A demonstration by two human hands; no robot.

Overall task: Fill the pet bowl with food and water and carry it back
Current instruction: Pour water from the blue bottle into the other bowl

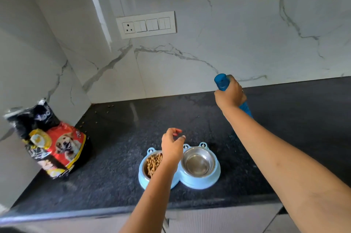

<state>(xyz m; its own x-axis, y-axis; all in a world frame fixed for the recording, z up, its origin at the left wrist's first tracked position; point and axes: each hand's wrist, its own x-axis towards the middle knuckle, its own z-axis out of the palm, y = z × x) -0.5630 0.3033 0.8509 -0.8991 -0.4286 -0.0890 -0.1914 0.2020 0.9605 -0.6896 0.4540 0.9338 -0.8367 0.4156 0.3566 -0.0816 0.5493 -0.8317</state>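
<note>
Pet bowl: light blue plastic double pet bowl (199,180) with 2 steel inserts, standing on the black speckled stone tabletop (117,156) near its front edge.
Left insert: brown kibble (153,163).
Right insert: steel cup (198,162); water inside cannot be told.
Left hand (171,147): above the bowl's middle, fingers loosely curled, holding nothing.
Right hand (229,94): wrapped around a blue plastic bottle (221,81), capped, near the marble wall.
Food bag: red and black dog food bag (51,143), upright at left.
</note>
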